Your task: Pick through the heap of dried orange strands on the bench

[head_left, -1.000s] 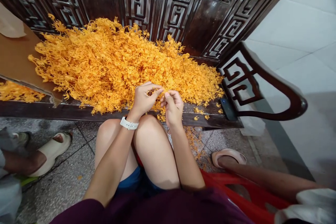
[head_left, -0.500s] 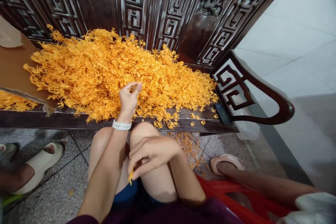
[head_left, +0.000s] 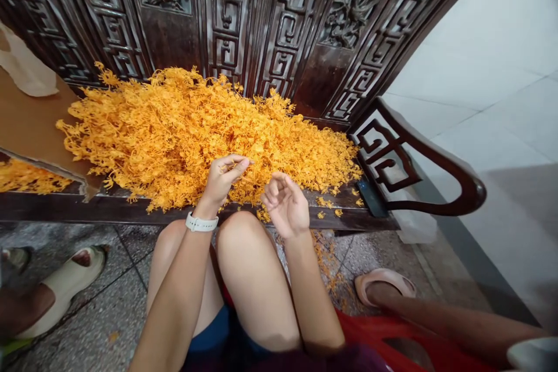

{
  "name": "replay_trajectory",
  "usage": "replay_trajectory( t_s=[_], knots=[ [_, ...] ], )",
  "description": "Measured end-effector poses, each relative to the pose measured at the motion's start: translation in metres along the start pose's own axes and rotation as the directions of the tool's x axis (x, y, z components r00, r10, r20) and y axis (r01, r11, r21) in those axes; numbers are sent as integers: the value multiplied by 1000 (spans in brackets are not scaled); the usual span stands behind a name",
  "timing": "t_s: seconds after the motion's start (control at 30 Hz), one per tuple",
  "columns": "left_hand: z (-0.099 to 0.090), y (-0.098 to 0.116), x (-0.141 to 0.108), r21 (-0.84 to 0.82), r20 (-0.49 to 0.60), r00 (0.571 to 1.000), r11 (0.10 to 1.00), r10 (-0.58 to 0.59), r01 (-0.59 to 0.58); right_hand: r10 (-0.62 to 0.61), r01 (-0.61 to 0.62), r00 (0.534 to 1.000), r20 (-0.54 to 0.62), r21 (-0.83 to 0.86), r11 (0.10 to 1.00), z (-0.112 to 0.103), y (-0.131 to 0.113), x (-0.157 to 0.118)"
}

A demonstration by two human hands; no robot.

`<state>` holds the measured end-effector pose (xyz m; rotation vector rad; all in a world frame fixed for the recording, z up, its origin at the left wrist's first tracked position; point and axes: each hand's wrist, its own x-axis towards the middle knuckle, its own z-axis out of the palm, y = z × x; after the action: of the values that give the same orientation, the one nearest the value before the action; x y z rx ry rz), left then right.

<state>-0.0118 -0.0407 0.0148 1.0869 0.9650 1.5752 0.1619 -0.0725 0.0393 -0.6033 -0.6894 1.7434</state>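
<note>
A wide heap of tangled orange plastic-looking pieces (head_left: 174, 133) lies on the dark wooden bench (head_left: 143, 212). My left hand (head_left: 224, 177), with a pale watch band at the wrist, is over the heap's front; its thumb and forefinger are pinched together, and what lies between them is too small to make out. To its right, my right hand (head_left: 285, 203) is raised palm up at the bench's front edge, fingers curled and spread from the thumb, with nothing visible in it. The two hands are apart.
Cardboard (head_left: 39, 122) leans at the left, with more orange pieces beside it. A dark phone-like object (head_left: 372, 197) lies by the armrest (head_left: 471, 189). Other people's feet are at both sides, and a red stool (head_left: 383, 331) stands at the lower right.
My right hand has risen from over my lap to the bench edge, and the orange piece it held no longer shows. My left hand has shifted slightly right and lower in view.
</note>
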Motion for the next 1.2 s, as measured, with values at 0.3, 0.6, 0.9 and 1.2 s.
replay_trajectory(
  t_s=[0.3, 0.6, 0.9, 1.2],
  knots=[
    [-2, 10, -5, 291, 301, 953, 956, -45, -46, -241, 196, 967, -87, -353, 915, -4, 13, 6],
    [3, 2, -6, 211, 107, 976, 955, 190, -210, -140, 222, 967, 214, -433, 874, -5, 18, -3],
    [-19, -9, 22, -310, -435, 896, 920, 87, -240, 174, 182, -122, 977, -151, 972, 34, 26, -25],
    [-37, 17, 12, -783, -299, 951, 588, -76, -200, -89, 41, 977, 191, 245, 969, -14, 4, -4]
  ],
)
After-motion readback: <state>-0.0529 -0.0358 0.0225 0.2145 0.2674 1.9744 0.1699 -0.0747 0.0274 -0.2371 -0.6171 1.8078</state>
